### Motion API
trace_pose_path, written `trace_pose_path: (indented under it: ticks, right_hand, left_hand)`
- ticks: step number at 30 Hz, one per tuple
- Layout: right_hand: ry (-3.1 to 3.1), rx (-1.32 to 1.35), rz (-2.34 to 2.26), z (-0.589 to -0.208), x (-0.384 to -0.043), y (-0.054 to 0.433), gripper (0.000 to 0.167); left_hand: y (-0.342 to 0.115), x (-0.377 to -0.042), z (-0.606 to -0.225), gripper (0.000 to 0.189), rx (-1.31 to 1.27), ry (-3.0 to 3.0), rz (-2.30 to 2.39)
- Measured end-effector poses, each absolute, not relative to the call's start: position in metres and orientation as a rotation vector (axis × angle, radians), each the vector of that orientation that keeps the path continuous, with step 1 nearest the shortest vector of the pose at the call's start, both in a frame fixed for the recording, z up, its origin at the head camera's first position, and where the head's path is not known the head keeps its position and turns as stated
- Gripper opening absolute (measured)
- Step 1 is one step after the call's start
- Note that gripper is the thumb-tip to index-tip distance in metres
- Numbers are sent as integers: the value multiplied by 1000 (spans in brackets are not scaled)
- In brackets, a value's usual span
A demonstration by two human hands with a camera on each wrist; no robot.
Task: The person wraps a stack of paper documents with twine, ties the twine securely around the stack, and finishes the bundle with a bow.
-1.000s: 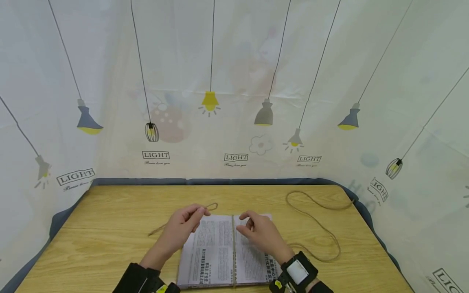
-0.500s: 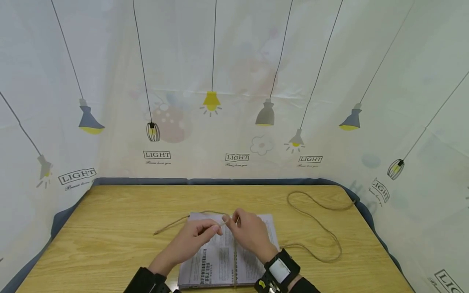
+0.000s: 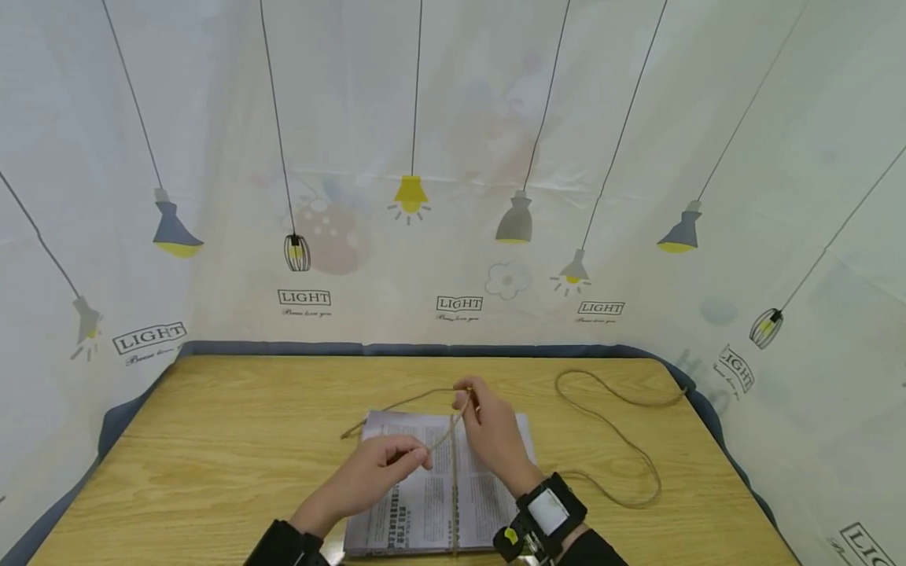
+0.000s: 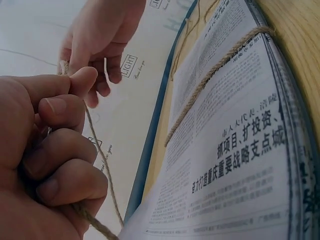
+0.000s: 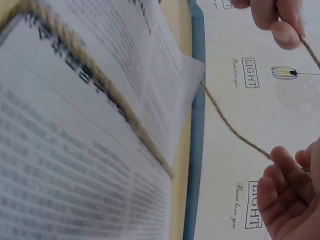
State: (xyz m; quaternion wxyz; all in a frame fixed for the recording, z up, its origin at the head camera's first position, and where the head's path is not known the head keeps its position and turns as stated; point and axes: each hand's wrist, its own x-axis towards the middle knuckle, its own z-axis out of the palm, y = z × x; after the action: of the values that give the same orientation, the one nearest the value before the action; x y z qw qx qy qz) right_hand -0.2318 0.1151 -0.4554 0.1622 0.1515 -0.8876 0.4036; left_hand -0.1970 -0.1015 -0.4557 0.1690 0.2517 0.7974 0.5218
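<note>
A stack of folded newspapers (image 3: 418,511) lies on the table, with a strand of twine (image 3: 454,503) running across its middle from front to back. Over the stack's left half, my left hand (image 3: 368,475) pinches twine between thumb and forefinger, its other fingers curled in the left wrist view. My right hand (image 3: 495,436), raised over the back edge, holds twine at its fingertips. A length of twine (image 4: 102,155) hangs below the hands in the left wrist view. The loose twine end (image 3: 350,431) trails left of the right hand, behind the stack.
A long loose length of twine (image 3: 623,440) curves over the right side of the wooden table (image 3: 212,440) to its far right corner. Behind the table hangs a pale curtain (image 3: 368,141) printed with lamps. A wrist camera (image 3: 548,511) is strapped above the right hand.
The hands came together over the stack, then the right moved away toward the back, drawing twine between them. The loose twine end slid rightward. The left hand came nearer and lower.
</note>
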Motion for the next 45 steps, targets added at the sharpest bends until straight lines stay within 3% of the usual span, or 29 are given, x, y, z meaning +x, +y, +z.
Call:
trace_pose_path:
  ticks: [8, 15, 23, 33, 45]
  right_hand:
    - [-2408, 413, 1289, -433, -237, 131, 14]
    - [-2341, 306, 1873, -416, -237, 148, 15]
    - [-2345, 4, 2110, -412, -241, 171, 31]
    - [-2271, -135, 2045, -415, -237, 214, 32]
    - [-2351, -148, 1876, -420, -225, 254, 44]
  left_hand:
    - [-102, -197, -456, 35, 688, 2292, 1451]
    - [-100, -197, -457, 35, 698, 2315, 1417]
    - [-98, -200, -459, 36, 668, 2334, 1459]
    - [-104, -204, -463, 32, 648, 2445, 1410]
    - [-122, -208, -467, 18, 330, 2707, 1435]
